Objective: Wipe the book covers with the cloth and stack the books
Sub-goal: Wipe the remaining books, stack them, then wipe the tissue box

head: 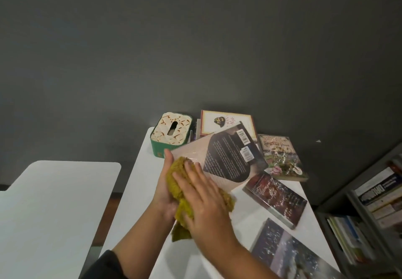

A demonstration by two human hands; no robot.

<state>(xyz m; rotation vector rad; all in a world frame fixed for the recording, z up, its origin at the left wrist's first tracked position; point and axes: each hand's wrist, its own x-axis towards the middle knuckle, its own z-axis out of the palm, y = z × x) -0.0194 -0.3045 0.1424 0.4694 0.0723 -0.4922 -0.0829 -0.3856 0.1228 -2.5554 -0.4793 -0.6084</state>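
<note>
Book (226, 159), back cover up and tilted above the white table (139, 183), is held at its near-left corner by the left hand (165, 189), thumb curled over the edge. Right hand (202, 200) presses a mustard-yellow cloth (180, 183) against the cover with straight, spread fingers. Three other books lie flat to the right.

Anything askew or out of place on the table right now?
Nothing damaged or spilled. The books are scattered, not stacked: the floral book overhangs the table's far right edge, and the dark red book lies at an angle. The held book is tilted up while the right hand presses the cloth on it.
</note>
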